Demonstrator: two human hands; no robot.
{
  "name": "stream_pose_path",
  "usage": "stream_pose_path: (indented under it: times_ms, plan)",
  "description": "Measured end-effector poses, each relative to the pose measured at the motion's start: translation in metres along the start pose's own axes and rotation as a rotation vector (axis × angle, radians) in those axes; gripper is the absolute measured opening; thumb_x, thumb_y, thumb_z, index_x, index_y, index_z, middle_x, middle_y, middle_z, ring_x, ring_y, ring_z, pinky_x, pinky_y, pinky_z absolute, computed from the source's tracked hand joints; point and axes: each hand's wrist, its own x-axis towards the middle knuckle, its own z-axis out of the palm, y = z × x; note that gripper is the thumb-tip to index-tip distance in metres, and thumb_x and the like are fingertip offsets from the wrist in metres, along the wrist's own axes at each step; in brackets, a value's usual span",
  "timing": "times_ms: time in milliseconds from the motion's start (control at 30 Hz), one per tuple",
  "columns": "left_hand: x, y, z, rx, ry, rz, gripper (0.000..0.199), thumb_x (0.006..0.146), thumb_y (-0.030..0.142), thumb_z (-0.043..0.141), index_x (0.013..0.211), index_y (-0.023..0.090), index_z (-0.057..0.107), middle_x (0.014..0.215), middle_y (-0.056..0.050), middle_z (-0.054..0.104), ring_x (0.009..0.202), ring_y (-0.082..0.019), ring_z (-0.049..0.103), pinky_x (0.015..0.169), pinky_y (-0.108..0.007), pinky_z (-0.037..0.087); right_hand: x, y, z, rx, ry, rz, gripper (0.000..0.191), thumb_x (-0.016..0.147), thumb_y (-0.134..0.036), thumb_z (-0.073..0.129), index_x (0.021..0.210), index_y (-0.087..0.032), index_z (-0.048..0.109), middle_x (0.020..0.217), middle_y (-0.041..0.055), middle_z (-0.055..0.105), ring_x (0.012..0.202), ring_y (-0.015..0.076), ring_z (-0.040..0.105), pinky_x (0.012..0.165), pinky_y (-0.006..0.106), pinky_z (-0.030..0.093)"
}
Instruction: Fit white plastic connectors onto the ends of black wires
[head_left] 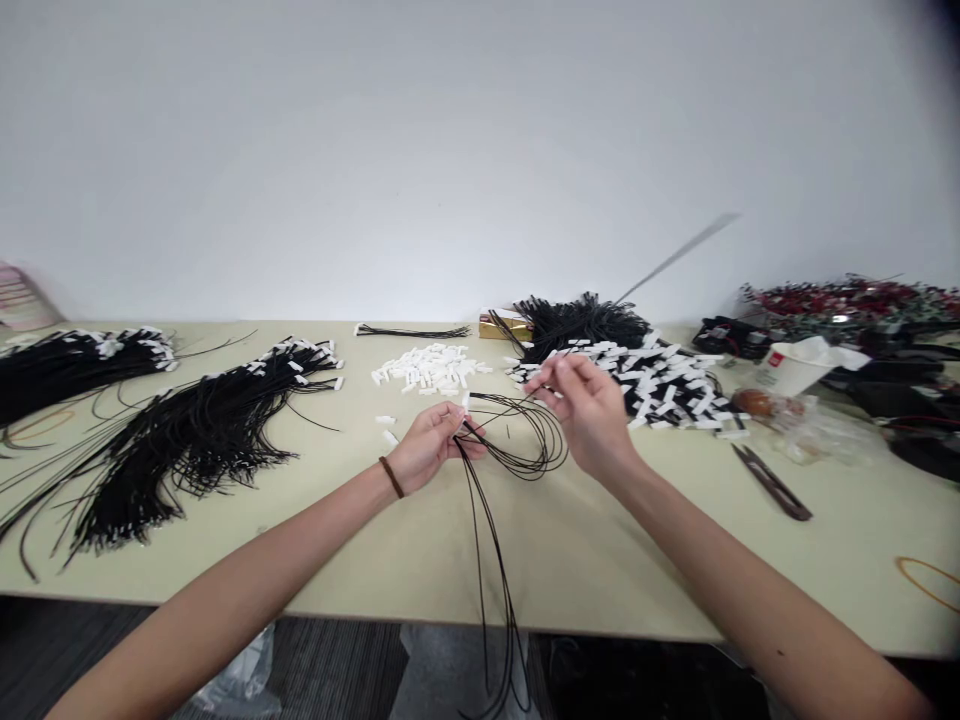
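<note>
Head: holding white connector (466, 402) and black wires (534, 468) in closed left hand (429, 440), probably for steadiness.
Apparently pinching a wire end in right hand (594, 412), fingertips together; working above table (337, 540), near loose connectors (433, 370) likely heaped for reach.

- Your left hand (431, 443) grips in a pinch.
- Your right hand (589, 410) pinches, raised slightly higher.
- Your forearms (285, 565) reach forward, angled inward.

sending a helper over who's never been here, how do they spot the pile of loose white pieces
On the pale table, look toward the wall, just beyond the left hand. There lies the pile of loose white pieces. Unlike the white-tipped black bundle to its left, it shows only white.
</note>
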Motion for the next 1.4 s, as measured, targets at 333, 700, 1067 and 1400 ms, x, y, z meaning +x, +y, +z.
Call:
stream_pose_path:
  times_ms: [333, 700, 1067, 1400]
  plan:
    - [-0.001, 0.004, 0.002, 0.057, 0.044, 0.021, 0.029, 0.074, 0.04, 0.062, 0.076, 0.015, 0.047, 0.078, -0.005, 0.065, 0.068, -0.018, 0.065, 0.052, -0.023, 0.042, 0.012, -0.006, -0.023, -0.706, 0.208, -0.539, 0.016, 0.082, -0.031, 0.054, 0.083, -0.021, 0.066, 0.07, 0.0026, 0.059, 0.058, 0.0115, 0.046, 0.052, 0.026, 0.036]
    - [-0.002, 0.003, 0.003, 0.053, -0.043, 0.087, 0.028, 0.076, 0.04, 0.06, 0.077, 0.015, 0.046, 0.08, -0.006, 0.066, 0.07, -0.019, 0.065, 0.058, -0.026, 0.043, -0.018, 0.011, 0.006, -1.022, -0.299, -0.645, 0.022, 0.081, -0.023, 0.052, 0.06, -0.018, 0.058, 0.05, -0.0013, 0.045, 0.057, 0.0116, 0.037, 0.054, 0.023, 0.029]
    - [-0.003, 0.002, 0.003, 0.042, -0.067, 0.093, 0.028, 0.076, 0.04, 0.059, 0.077, 0.015, 0.046, 0.079, -0.006, 0.066, 0.071, -0.019, 0.065, 0.061, -0.026, 0.044, -0.018, 0.01, 0.005, -0.991, -0.292, -0.636, 0.023, 0.081, -0.025, 0.051, 0.06, -0.019, 0.058, 0.049, -0.0015, 0.043, 0.056, 0.0116, 0.036, 0.054, 0.024, 0.029]
    - [-0.004, 0.003, 0.006, 0.049, -0.076, 0.108, 0.027, 0.077, 0.039, 0.058, 0.077, 0.015, 0.045, 0.079, -0.006, 0.066, 0.07, -0.019, 0.065, 0.059, -0.026, 0.044, -0.019, 0.009, 0.006, -0.993, -0.339, -0.602, 0.022, 0.082, -0.021, 0.049, 0.061, -0.018, 0.054, 0.052, -0.001, 0.045, 0.058, 0.012, 0.036, 0.056, 0.025, 0.029]
